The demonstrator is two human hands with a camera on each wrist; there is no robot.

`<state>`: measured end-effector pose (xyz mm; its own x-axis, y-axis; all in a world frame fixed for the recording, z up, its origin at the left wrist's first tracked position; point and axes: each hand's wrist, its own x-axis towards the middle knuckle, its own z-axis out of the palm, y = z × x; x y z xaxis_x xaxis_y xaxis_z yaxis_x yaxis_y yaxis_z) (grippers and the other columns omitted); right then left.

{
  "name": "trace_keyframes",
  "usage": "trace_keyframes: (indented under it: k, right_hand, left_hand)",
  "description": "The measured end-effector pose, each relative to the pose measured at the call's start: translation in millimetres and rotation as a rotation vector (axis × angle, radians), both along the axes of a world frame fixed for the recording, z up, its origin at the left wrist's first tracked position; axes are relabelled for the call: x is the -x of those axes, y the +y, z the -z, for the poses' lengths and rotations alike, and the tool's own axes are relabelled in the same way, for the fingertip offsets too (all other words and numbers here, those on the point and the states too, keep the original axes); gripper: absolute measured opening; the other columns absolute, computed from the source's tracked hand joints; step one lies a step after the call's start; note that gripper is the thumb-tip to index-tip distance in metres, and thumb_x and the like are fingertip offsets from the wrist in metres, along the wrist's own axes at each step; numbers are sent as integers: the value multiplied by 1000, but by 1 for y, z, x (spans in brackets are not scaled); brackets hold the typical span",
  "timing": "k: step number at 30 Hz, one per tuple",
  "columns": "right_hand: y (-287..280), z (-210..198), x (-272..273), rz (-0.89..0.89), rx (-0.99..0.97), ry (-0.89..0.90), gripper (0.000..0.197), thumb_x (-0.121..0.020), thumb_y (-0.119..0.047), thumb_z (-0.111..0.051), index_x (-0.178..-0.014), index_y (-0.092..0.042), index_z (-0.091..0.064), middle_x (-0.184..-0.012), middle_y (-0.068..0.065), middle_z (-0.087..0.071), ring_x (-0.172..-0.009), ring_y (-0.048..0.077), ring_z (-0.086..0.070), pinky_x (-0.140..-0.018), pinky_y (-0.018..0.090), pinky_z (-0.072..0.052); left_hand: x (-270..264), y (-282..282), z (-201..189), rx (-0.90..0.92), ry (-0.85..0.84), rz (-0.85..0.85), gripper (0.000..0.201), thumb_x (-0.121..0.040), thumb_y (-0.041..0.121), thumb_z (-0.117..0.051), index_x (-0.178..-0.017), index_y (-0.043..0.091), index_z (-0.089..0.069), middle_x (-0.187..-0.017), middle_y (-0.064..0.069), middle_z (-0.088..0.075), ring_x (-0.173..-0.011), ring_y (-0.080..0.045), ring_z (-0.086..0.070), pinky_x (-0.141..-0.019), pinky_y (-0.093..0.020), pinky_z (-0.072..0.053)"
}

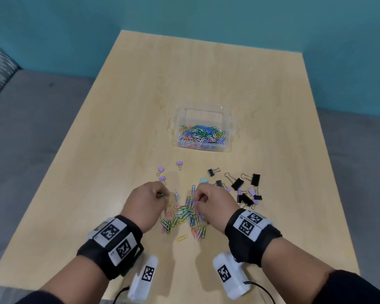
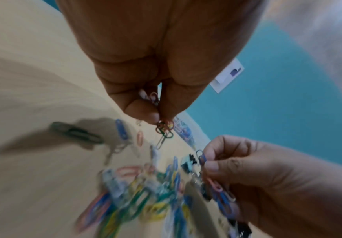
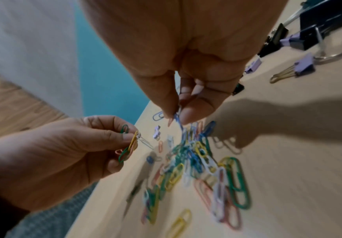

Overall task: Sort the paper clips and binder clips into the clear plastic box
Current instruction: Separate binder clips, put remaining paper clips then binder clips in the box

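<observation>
The left hand (image 1: 145, 201) pinched a small bunch of paper clips, green, yellow and pink, between thumb and fingertips, and the right hand (image 1: 211, 204) pinched a few more, a blue one foremost. Directly beneath and between the two pinches lay the remaining paper clips (image 1: 184, 218), a loose tangled heap on the wooden table (image 1: 140, 95). Just right of the right hand's hold sat the black binder clips (image 1: 246, 189) with lilac ones among them; three lilac binder clips (image 1: 162, 174) lay just beyond the left hand's. Well beyond both stood the clear plastic box (image 1: 204, 110), already holding many paper clips. Gathering was apparently under way; next, each handful needed carrying forward and releasing over the box.
</observation>
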<state>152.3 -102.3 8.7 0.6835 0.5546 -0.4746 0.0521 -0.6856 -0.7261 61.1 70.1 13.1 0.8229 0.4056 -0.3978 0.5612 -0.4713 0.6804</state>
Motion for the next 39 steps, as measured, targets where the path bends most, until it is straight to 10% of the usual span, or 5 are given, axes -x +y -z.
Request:
trace_keyframes:
  k: [17, 24, 29, 35, 39]
  right_hand:
    - [56, -39, -147, 499, -216, 29, 12, -87, -11, -64, -78, -16, -60, -70, 6, -60, -62, 25, -64, -73, 46, -59]
    - [-9, -28, -52, -20, -25, -257, 26, -92, -21, -53, -117, -18, -61, -106, 0, -60, -96, 19, -59, -85, 32, -46]
    - [-29, -5, 30, -608, 86, -587, 32, -93, -16, -49, -125, -9, -47, -121, 6, -52, -115, 24, -48, -94, 33, -47]
    - [7, 20, 34, -688, 298, -710, 68, -91, -12, -44, -147, 7, -10, -153, 29, -16, -144, 41, -10, -118, 46, -13]
    - [6, 25, 38, -814, 451, -691, 67, -93, -13, -37, -146, 9, -3, -153, 32, -6, -143, 43, -3, -117, 49, -10]
  left_hand:
    - [-166, 28, -30, 63, -216, -84, 10, -79, 15, -64, -85, 23, -66, -83, 0, -66, -78, -26, -66, -77, -42, -56]
    - [-53, 29, -19, -207, -169, -18, 22, -87, 14, -58, -107, 18, -67, -103, -2, -61, -88, -18, -59, -77, -22, -37]
    - [40, 1, 17, -367, 0, 209, 34, -86, 27, -47, -115, 17, -62, -115, -4, -58, -98, -25, -56, -86, -33, -44]
    - [38, -22, 34, -555, -10, 500, 52, -91, 29, -22, -139, 14, -39, -145, -8, -39, -125, -31, -41, -97, -42, -44]
    - [31, -18, 35, -580, -47, 574, 43, -89, 19, -45, -129, 8, -52, -135, -11, -53, -121, -31, -51, -93, -41, -50]
